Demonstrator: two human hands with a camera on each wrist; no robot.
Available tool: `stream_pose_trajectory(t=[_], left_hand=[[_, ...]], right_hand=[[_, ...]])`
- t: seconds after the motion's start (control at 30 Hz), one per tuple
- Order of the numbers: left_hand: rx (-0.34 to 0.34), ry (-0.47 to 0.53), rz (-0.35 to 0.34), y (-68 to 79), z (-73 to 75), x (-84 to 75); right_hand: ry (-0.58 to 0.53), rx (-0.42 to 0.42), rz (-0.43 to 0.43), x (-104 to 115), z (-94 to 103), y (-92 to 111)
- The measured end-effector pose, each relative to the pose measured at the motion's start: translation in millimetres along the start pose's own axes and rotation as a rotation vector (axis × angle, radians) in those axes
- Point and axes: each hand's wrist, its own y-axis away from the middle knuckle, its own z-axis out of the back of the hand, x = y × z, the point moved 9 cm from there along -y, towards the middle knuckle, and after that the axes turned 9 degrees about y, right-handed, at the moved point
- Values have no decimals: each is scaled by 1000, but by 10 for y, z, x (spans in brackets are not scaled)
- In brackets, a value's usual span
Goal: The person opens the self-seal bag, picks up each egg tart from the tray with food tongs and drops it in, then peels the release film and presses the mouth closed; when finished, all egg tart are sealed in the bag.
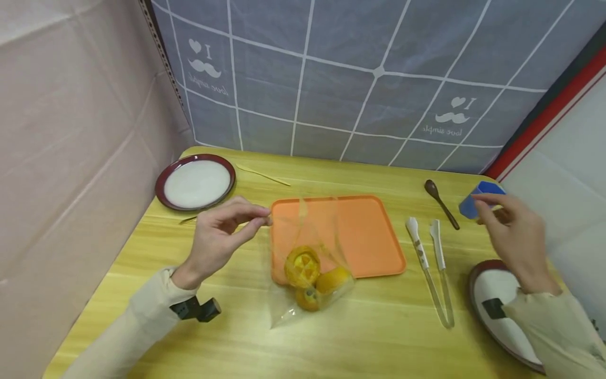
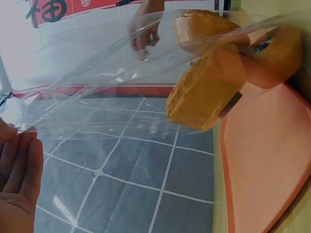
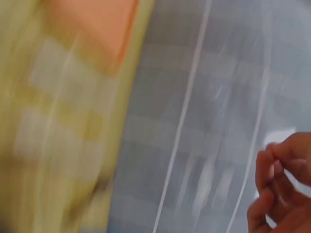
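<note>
My left hand [image 1: 215,237] pinches the upper edge of a clear plastic bag [image 2: 97,82] between thumb and fingers. Low in the bag lie three orange-yellow pieces: a round one with a wedge pattern on its face [image 1: 302,266], a smooth one [image 1: 333,280] and a small one with a dark stem spot [image 1: 307,299]. The bag overlaps the left part of an orange tray [image 1: 364,237]. On the far right, my right hand [image 1: 518,237] is raised with loosely bent fingers and holds nothing. Its fingertips overlap a blue cup [image 1: 468,207] in the head view.
White-handled tongs [image 1: 437,295] lie right of the tray, below a dark wooden spoon [image 1: 440,202]. One dark-rimmed plate [image 1: 478,284] is partly hidden under my right forearm. Another dark-rimmed plate [image 1: 199,181] sits at back left beside a thin yellowish utensil [image 1: 262,175].
</note>
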Motion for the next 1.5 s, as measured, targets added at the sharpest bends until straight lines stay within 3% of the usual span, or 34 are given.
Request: stream_pose_trajectory(t=[0.1, 0.2, 0.27, 0.33, 0.47, 0.67, 0.9, 1.13, 1.3, 1.5], left_hand=[[5, 7, 3, -33, -42, -53], [14, 11, 4, -66, -83, -96], [20, 13, 5, -84, -107, -114], [26, 15, 2, -95, -125, -120], [43, 26, -10, -107, -172, -140], [48, 29, -23, -107, -192, -162], [27, 33, -15, -88, -153, -172], [-17, 11, 28, -49, -75, -171], [-51, 24, 54, -43, -11, -167], [-73, -18, 74, -63, 7, -181]], right_hand=[[-249, 76, 156, 745, -248, 45], [-495, 254, 260, 1403, -516, 140], [-618, 363, 298, 1701, -670, 203], [-708, 421, 328, 1948, -723, 242], [-799, 399, 378, 2209, -680, 254], [-818, 375, 368, 2266, -639, 264], [-700, 344, 388, 2248, -544, 314], [-696, 219, 384, 2039, -327, 401], [-778, 119, 387, 1855, -160, 432], [-985, 50, 462, 1709, 15, 488]])
